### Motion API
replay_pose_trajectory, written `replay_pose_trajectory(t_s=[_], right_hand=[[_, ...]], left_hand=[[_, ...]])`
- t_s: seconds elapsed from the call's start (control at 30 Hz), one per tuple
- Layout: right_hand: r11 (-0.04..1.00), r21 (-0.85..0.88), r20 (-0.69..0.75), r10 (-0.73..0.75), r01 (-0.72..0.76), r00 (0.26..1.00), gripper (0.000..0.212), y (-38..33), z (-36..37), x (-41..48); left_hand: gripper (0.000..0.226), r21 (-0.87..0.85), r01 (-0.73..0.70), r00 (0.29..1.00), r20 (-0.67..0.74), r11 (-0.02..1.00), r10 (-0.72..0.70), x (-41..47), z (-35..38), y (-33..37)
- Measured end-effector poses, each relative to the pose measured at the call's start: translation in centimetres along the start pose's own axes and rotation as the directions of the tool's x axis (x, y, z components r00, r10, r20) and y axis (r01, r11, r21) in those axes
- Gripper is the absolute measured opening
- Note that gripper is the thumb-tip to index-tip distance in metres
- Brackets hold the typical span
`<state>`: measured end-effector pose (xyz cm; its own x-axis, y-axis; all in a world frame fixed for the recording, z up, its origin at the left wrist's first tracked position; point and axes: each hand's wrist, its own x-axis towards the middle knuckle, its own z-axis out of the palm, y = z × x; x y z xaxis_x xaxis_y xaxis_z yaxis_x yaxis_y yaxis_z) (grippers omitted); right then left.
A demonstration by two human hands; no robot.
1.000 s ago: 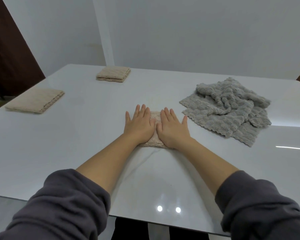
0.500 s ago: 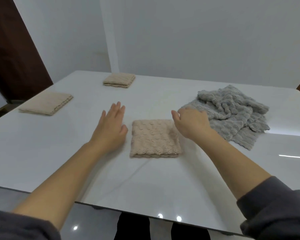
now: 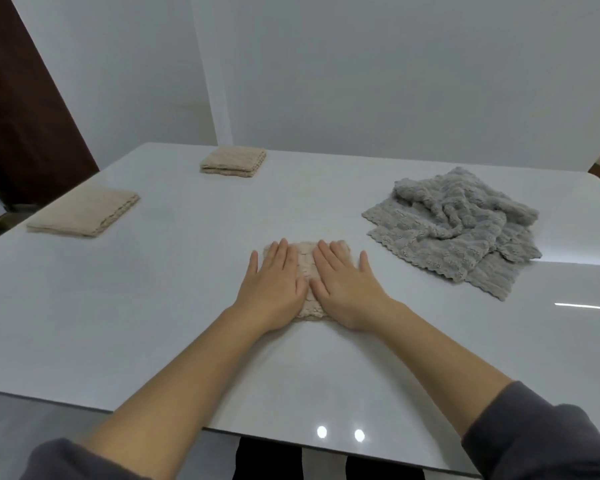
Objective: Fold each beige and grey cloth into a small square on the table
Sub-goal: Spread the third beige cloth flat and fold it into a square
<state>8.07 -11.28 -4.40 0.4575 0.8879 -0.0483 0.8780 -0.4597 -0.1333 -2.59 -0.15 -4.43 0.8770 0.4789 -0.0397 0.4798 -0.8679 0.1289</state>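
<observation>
Beige cloth (image 3: 305, 261): folded square in the middle of the table (image 3: 153, 306).
Left hand (image 3: 274, 282), right hand (image 3: 343, 282): flat, fingers straight, pressing on it.
Grey cloth (image 3: 458, 230): crumpled at the right; probably soft and limp, best taken by its corners.

Glossy white table (image 3: 153, 306) before plain white walls (image 3: 395, 81), dark door (image 3: 21, 133) left.
</observation>
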Motion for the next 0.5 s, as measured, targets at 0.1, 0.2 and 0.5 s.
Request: replay_pose_trajectory(t_s=[0.1,0.2,0.5], right_hand=[[1.000,-0.013,-0.013,-0.002,0.002,1.000,0.060,0.4,0.2,-0.1],[0.999,0.041,-0.016,0.019,-0.018,1.000,0.060,0.8,0.3,-0.2],[0.998,-0.015,0.015,0.067,-0.067,0.998,0.060,0.7,1.0,0.0]], left_hand=[[0.061,0.020,-0.009,1.000,0.007,1.000,0.009,0.0,0.3,-0.3],[0.061,-0.045,-0.018,1.000,-0.010,0.999,0.018,-0.2,0.7,-0.7],[0.061,-0.010,0.012,1.000,0.014,1.000,-0.012,0.1,1.2,-0.6]])
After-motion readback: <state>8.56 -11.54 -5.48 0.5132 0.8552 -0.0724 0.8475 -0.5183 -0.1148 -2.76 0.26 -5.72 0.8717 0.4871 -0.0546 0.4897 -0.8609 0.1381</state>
